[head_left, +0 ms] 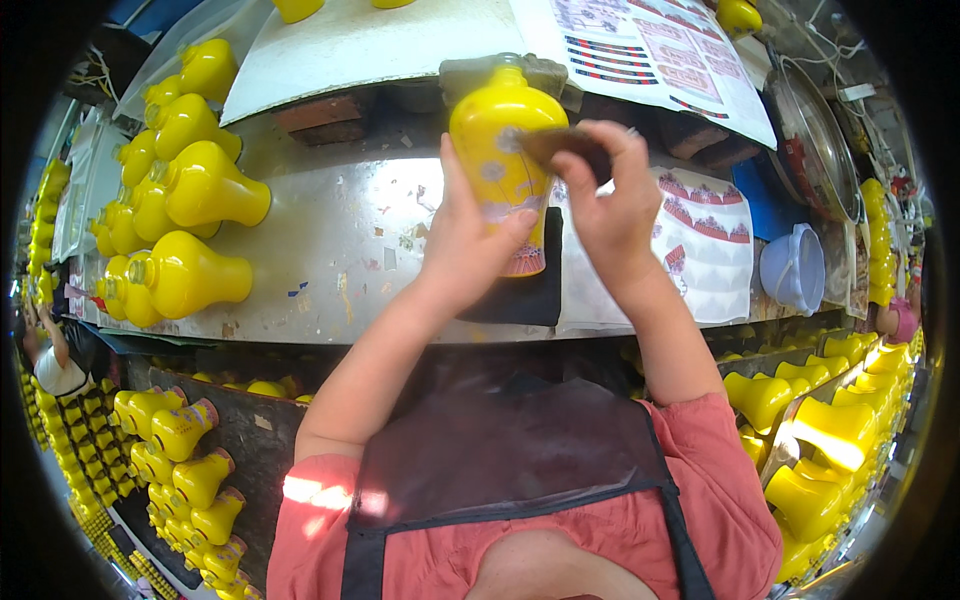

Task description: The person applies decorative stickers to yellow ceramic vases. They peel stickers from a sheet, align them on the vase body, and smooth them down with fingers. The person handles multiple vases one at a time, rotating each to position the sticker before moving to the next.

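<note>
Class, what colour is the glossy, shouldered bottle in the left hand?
The bottle is mainly yellow with pale round motifs; best: head view.

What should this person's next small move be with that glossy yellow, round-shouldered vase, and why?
Probably a gentle stroke of the flat, dark brown tool over the pale, round flower pattern: the right hand holds the tool's tip by those flowers, and the left hand already grips the glossy yellow vase.
</note>
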Motion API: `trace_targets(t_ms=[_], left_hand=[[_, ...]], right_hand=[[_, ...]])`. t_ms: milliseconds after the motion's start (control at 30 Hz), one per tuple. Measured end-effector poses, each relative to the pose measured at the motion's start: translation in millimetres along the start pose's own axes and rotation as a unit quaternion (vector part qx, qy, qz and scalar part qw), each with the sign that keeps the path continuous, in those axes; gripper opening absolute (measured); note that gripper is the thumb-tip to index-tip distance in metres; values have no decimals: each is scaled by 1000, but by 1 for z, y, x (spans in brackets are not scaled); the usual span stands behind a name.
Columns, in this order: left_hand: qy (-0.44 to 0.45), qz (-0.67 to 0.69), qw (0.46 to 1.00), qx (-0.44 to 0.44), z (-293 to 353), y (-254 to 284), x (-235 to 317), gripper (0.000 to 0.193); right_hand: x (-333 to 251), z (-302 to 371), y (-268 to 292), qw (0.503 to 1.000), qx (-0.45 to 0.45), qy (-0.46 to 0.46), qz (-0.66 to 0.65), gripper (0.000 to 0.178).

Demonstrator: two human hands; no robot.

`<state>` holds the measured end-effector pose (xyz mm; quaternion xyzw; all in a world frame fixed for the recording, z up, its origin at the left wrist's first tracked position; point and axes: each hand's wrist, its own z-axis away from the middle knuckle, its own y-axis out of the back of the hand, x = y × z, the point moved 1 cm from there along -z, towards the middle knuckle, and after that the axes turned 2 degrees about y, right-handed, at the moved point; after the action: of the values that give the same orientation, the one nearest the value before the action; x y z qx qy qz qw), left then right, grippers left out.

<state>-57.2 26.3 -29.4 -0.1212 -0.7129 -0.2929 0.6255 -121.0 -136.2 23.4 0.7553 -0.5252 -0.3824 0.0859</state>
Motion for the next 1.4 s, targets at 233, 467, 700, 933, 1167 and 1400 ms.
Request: trace_targets(t_ms=[233, 467, 700, 933, 1167, 1400], left_hand=[[-4, -3, 999, 33, -10, -1, 5, 114], [56, 314, 947, -29, -22, 1, 3, 74], [56, 402, 911, -65, -20, 9, 26, 64], [-6, 303, 953, -29, -6, 18, 16, 76], [-4, 171, 985, -6, 1, 14, -17, 91], [2, 316, 948, -42, 2, 21, -25, 80]], right_hand=[[1, -30, 5, 992, -66, 107, 0, 31], [6, 2, 12, 996, -12, 44, -72, 28], [-6, 56, 18, 986, -56, 7, -158, 30], [-25, 47, 22, 984, -97, 119, -91, 34], [-22, 53, 21, 981, -78, 167, -51, 34], [-36, 41, 23, 980, -79, 182, 8, 38]])
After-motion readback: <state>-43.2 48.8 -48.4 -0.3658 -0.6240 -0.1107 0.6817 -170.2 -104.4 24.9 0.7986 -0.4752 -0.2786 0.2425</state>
